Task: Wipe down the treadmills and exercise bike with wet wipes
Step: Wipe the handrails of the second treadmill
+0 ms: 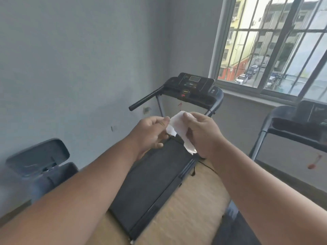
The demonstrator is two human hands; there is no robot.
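A white wet wipe [177, 125] is stretched between both hands in mid-air at the centre of the view. My left hand [150, 133] pinches its left edge and my right hand [203, 133] grips its right side, with a tail hanging below. Ahead stands a black treadmill [155, 179] whose console [194, 84] faces me and whose belt runs toward me under my forearms. A second treadmill [297, 124] stands at the right under the window. At the lower left a dark grey machine part [39, 156], perhaps the exercise bike, is blurred.
Grey walls close off the left and back, with wall sockets [146, 110] low down. A barred window [276, 45] fills the upper right. The wooden floor [191, 206] runs between the two treadmills. A red safety clip [314, 161] dangles from the right treadmill.
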